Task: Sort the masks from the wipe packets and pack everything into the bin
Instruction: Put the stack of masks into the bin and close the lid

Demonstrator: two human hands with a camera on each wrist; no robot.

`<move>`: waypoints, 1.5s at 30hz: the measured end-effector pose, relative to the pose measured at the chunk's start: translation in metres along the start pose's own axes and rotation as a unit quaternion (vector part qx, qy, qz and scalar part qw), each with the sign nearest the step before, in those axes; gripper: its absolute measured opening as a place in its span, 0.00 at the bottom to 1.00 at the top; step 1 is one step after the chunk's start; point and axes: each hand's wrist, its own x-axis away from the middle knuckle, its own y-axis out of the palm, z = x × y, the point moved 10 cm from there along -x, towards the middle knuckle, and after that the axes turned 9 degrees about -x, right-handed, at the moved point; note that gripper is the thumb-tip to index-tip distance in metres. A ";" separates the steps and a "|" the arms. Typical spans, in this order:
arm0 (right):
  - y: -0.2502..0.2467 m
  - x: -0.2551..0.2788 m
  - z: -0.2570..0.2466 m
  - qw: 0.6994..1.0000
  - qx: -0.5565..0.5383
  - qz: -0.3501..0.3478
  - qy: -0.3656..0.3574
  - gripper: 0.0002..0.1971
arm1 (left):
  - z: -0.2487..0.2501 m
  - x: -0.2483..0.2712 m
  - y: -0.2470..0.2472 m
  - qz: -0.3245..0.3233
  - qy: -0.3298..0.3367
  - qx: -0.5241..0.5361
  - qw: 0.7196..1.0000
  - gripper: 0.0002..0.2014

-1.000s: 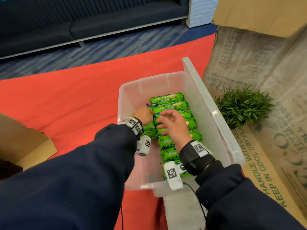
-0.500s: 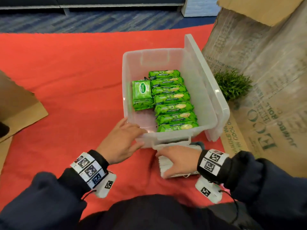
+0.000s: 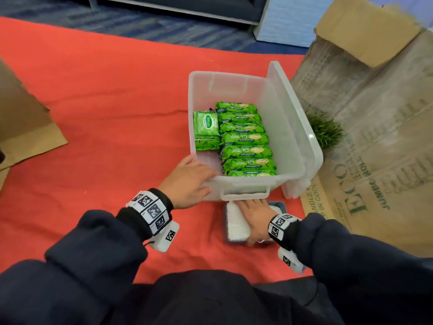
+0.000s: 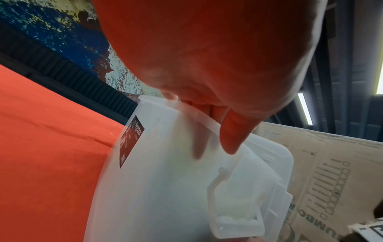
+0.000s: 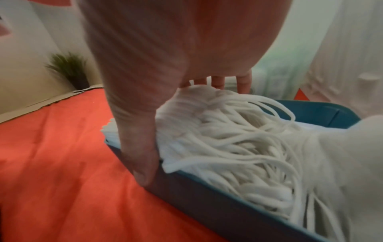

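A clear plastic bin (image 3: 276, 118) stands on the red cloth, holding a row of green wipe packets (image 3: 246, 139) and one packet lying flat (image 3: 206, 123) at its left. My left hand (image 3: 189, 184) grips the bin's near left corner. In the left wrist view its fingers reach over the bin (image 4: 165, 180) rim and the thumb (image 4: 232, 144) lies on the outer wall. Right in front of the bin, my right hand (image 3: 254, 214) lies over a stack of white masks (image 3: 235, 224) in a blue box (image 3: 278, 204). The thumb (image 5: 140, 163) presses the blue box (image 5: 207, 196) wall, fingers over the masks (image 5: 228, 147).
The bin's clear lid (image 3: 297, 137) leans against its right side. A small green plant (image 3: 324, 130) and printed cardboard (image 3: 375, 137) stand to the right. Another cardboard piece (image 3: 21, 127) lies at the far left of the red cloth (image 3: 105, 113).
Both hands have come out of the bin, leaving the packets there. The left moved to the bin's near left corner and took hold; the right settled on the box of masks.
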 end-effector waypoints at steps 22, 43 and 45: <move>-0.297 0.056 -0.016 0.845 -0.530 0.076 -0.017 0.22 | -0.104 -0.015 0.013 0.044 -0.314 0.521 0.793 0.33; -0.206 -0.161 -0.006 0.909 -0.327 0.019 0.257 0.39 | -0.098 -0.016 0.028 -0.032 -0.277 0.658 0.700 0.18; -0.199 -0.172 -0.016 0.932 -0.276 -0.031 0.234 0.37 | -0.098 -0.017 0.030 -0.034 -0.273 0.664 0.695 0.19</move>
